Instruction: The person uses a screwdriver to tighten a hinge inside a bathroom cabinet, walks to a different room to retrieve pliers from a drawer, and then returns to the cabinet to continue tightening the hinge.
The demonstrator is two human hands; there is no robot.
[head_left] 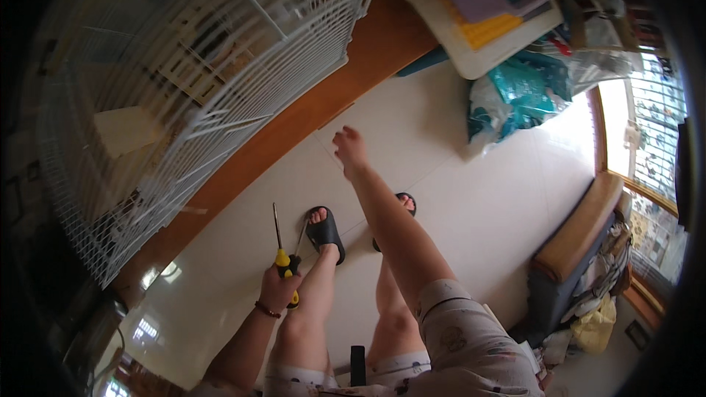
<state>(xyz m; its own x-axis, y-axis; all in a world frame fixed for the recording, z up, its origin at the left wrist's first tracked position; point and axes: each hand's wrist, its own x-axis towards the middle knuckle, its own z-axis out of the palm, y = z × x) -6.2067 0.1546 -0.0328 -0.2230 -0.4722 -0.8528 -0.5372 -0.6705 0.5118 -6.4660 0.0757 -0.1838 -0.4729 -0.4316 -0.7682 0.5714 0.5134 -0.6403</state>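
- In the head view, I see the left grip (pixel 275 290) closed around a yellow-and-black screwdriver (pixel 282 257) and a second slim tool (pixel 303 234), both shafts pointing away from the body, above the floor (pixel 456 169).
- The right grip (pixel 350 151) reaches forward, empty and loosely curled.
- Best to keep both handles bunched firmly, tips clear of the bare legs (pixel 312 306).
- The shafts look like straight, slender metal, the screwdriver's handle thick; the white cage (pixel 323 40) is thin wire, the floor pale and glossy.
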